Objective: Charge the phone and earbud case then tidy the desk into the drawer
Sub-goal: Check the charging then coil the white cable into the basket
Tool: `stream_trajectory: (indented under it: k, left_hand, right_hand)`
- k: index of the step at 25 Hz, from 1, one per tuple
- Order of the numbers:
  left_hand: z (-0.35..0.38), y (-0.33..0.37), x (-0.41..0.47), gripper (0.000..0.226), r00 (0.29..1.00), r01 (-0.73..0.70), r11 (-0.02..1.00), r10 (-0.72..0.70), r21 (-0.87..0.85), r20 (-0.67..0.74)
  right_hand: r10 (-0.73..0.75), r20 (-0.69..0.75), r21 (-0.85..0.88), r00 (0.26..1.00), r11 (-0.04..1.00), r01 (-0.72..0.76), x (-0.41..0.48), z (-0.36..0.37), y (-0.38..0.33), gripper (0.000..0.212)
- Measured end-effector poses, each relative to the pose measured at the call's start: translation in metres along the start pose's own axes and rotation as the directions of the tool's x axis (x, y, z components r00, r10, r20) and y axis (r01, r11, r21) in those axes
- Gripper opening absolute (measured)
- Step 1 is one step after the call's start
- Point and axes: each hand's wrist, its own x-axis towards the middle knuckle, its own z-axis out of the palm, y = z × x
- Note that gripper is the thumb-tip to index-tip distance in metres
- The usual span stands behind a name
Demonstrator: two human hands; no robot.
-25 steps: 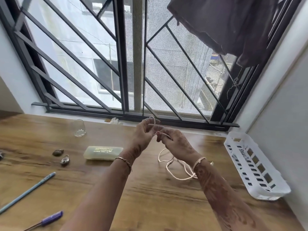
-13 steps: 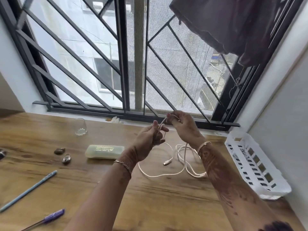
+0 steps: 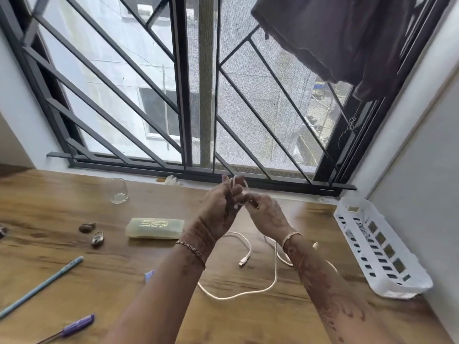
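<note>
Far left of the bench (image 3: 248, 324), I see a blue pen (image 3: 37, 289) lying slantwise, with a purple pen (image 3: 74, 327) nearer me at the bottom edge. Behind them are two small dark objects (image 3: 87, 227), close together; I cannot tell what they are. An empty glass (image 3: 118, 194) stands upright near the window ledge. A pale flat case (image 3: 155, 227) lies just left of the raised arms.

Centre: both hands are up above the bench, close together. The left hand (image 3: 218, 209) has its fingers curled round a loop of white cable (image 3: 275, 269). The right hand (image 3: 265, 214) pinches the same cable just beside it. The rest of the cable hangs down and trails in loose curves on the wood between the forearms, one connector end (image 3: 242, 263) lying free.

Right: a white slotted basket (image 3: 380, 249) sits against the wall, well apart from the cable. A dark cloth (image 3: 347, 33) hangs over the window grille (image 3: 183, 95).
</note>
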Motion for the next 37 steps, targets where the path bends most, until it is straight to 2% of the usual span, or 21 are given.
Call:
stream_trajectory:
  k: [3,6,9,12,14,18,20,24,27,30,34,37]
  left_hand:
    - [-0.002,-0.003,0.002,0.045,0.998,-0.045,0.999,0.045,-0.006,-0.046]
    - [-0.005,-0.009,0.004,0.032,0.995,-0.071,0.997,0.07,-0.009,-0.072]
    - [-0.007,-0.012,0.006,0.021,0.989,-0.084,0.981,0.104,0.174,-0.108]
    - [-0.011,-0.012,0.009,0.025,0.975,-0.137,0.851,0.207,0.508,-0.083]
    - [-0.016,-0.011,0.01,0.018,0.964,-0.175,0.736,0.262,0.655,-0.037]
    - [-0.025,-0.015,0.008,0.016,0.971,-0.149,0.606,0.24,0.782,-0.001]
    - [-0.026,-0.018,0.004,0.019,0.977,-0.137,0.583,0.214,0.801,0.011]
    - [-0.015,-0.018,-0.008,0.03,0.993,-0.082,0.706,0.12,0.703,-0.004]
    - [-0.012,-0.02,-0.017,0.043,0.998,-0.049,0.73,0.059,0.682,0.008]
    - [-0.015,-0.021,-0.02,0.041,1.0,-0.01,0.775,0.027,0.631,-0.016]
    - [-0.014,-0.017,-0.021,0.032,0.995,0.096,0.91,-0.074,0.403,-0.068]
    - [-0.015,-0.014,-0.02,0.028,0.992,0.128,0.936,-0.115,0.328,-0.06]
  right_hand:
    - [-0.007,0.018,-0.042,1.0,0.999,0.008,-0.007,0.004,-0.002,0.022]
    - [-0.005,0.034,-0.08,0.999,0.997,0.008,-0.013,0.008,0.001,0.022]
    - [0.011,0.086,-0.127,0.996,0.992,0.0,-0.019,0.009,0.002,0.021]
    - [0.026,0.132,-0.115,0.991,0.993,-0.011,-0.023,0.004,0.0,0.019]
    - [0.023,0.14,-0.079,0.99,0.997,-0.012,-0.024,-0.002,-0.003,0.018]
    - [0.022,0.129,0.071,0.991,0.997,-0.032,-0.019,-0.024,-0.01,0.02]
    - [0.024,0.096,0.103,0.995,0.994,-0.034,-0.013,-0.031,-0.011,0.021]
    - [0.026,0.023,0.23,0.999,0.973,-0.031,-0.004,-0.031,-0.007,0.023]
    - [0.044,-0.071,0.275,0.997,0.961,-0.023,0.003,-0.026,-0.002,0.023]
    - [0.06,-0.096,0.287,0.994,0.957,-0.03,0.004,-0.013,0.005,0.025]
    - [0.064,-0.117,0.311,0.991,0.95,-0.024,0.004,0.003,0.009,0.026]
    - [0.043,-0.181,0.312,0.982,0.95,0.016,0.009,0.002,0.009,0.02]
